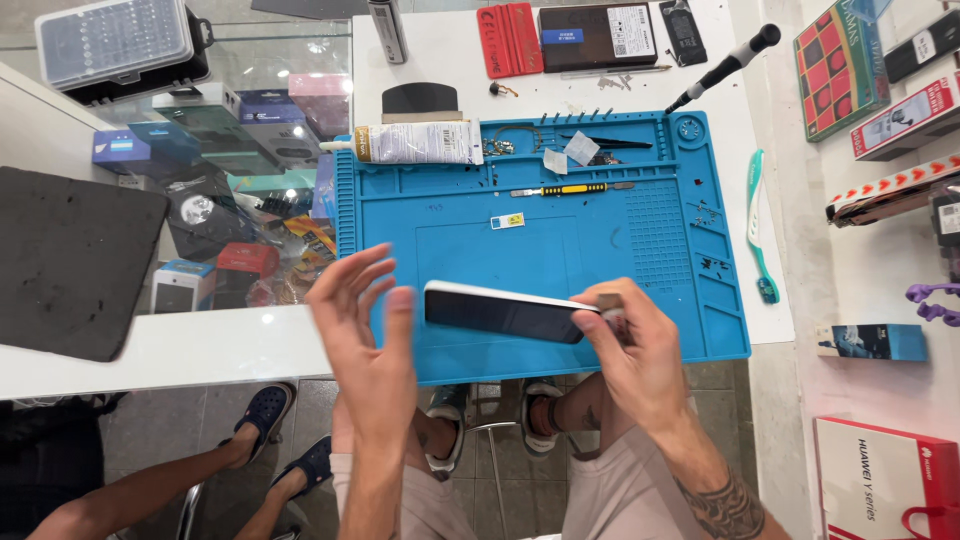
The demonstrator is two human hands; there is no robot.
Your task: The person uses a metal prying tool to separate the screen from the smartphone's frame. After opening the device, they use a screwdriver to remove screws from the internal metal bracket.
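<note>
Left hand (368,330), open with fingers spread, thumb tip touching the left end of the smartphone (503,314). Smartphone held level above the near edge of the blue repair mat (690,300), dark glass up. Right hand (630,350) pinched on its right end. Judged light, stiff, slippery and fragile at the glass; best gripped by the side edges. Adhesive tube (415,143) at the mat's far-left corner.
</note>
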